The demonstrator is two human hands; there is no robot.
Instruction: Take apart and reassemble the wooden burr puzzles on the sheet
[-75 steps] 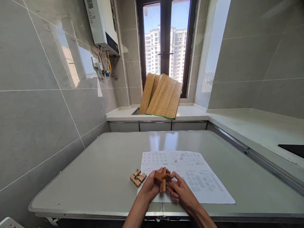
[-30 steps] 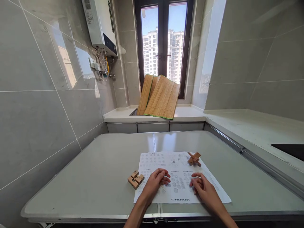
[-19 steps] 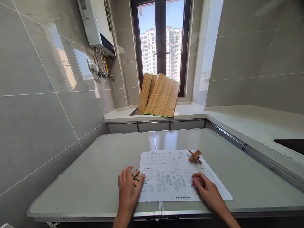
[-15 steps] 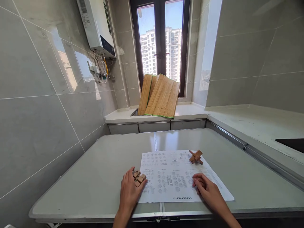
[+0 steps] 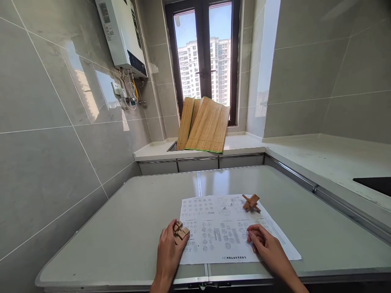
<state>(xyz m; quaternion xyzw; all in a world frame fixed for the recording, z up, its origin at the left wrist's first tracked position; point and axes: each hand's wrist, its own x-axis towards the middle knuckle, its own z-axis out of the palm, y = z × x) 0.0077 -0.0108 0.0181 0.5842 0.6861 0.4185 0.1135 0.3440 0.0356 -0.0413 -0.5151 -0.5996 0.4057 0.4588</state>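
Note:
My left hand (image 5: pixel 169 248) is closed around a light wooden burr puzzle (image 5: pixel 181 232) made of notched blocks, with thumb and fingers at its sides. It is at the left edge of a printed instruction sheet (image 5: pixel 215 257), which shows rows of small diagrams. My right hand (image 5: pixel 266 244) rests over the right part of the sheet with its fingers curled in, and nothing shows between them. Beyond that hand, a darker brown wooden burr puzzle (image 5: pixel 251 203) with crossing pieces sits on the sheet's far right corner.
The sheet lies on a pale folding table (image 5: pixel 122 228) with a metal seam and a latch (image 5: pixel 203 285) at the near edge. Behind is a white counter (image 5: pixel 241 142) bearing a folded bamboo mat (image 5: pixel 207 126). A tiled wall (image 5: pixel 45 171) borders the left.
My left hand has shifted slightly right with the light wooden puzzle, which is turned a little. My right hand and the brown puzzle stay in place. The view has tilted slightly.

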